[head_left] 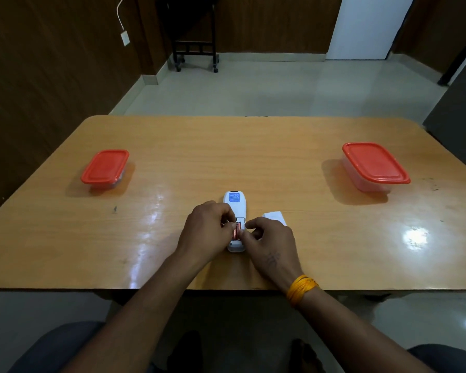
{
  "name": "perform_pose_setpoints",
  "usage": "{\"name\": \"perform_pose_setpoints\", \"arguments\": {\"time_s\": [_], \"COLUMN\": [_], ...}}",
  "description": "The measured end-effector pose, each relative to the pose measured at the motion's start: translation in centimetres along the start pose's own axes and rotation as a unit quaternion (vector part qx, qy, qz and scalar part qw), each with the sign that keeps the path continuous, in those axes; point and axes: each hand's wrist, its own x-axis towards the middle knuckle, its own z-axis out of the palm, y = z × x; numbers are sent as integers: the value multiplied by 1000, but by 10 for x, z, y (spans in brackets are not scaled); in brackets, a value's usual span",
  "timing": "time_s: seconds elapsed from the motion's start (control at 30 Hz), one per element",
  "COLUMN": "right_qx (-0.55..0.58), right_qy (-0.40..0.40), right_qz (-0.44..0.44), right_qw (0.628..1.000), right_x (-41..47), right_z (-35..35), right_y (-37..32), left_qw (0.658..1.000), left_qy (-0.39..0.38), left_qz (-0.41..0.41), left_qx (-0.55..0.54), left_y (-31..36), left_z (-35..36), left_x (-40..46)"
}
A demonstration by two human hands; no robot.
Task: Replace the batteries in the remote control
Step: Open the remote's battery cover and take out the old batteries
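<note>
The white remote control (pixel 235 208) lies face down on the worktop (pixel 172 162), compartment open. The left hand (pixel 209 229) grip pinches a red battery (pixel 235 232) over the compartment. The right hand (pixel 271 239) fingertips press beside it, grip curled.

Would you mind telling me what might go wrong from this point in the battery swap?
The battery is pinched at the open compartment of the remote by the left hand and right hand; it might slip or seat crookedly. Its polarity cannot be read here, so it could go in reversed. The white cover lies loose beside the right hand and could get knocked away.
</note>
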Motion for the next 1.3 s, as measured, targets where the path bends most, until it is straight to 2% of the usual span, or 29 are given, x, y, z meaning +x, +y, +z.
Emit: {"name": "perform_pose_setpoints", "arguments": {"time_s": [0.33,0.7,0.8,0.93,1.13,1.2,1.3], "right_qx": [46,53,50,-12,-128,-176,-280], "right_qy": [-16,-9,-5,16,-96,-145,-196], "right_qz": [34,38,34,-25,-142,-168,-230], "right_qw": [998,998,998,999,977,959,911], "right_x": [4,1,1,1,18,27,41], "right_z": [8,4,3,-4,-24,-31,-37], "right_y": [6,3,3,2,-8,-15,-30], "left_qw": [997,999,999,997,997,997,996], "left_qy": [-36,-30,-6,0,-55,-67,-72], "left_qz": [13,-12,-15,-41,-46,-48,-46], "left_qx": [65,-2,-36,-62,-11,-6,-7], "left_y": [10,13,13,2,-3,-2,-2], "left_z": [-1,-3,-6,-20,-14,-12,-12], "left_x": [10,1,2,13,15,15,16]}}
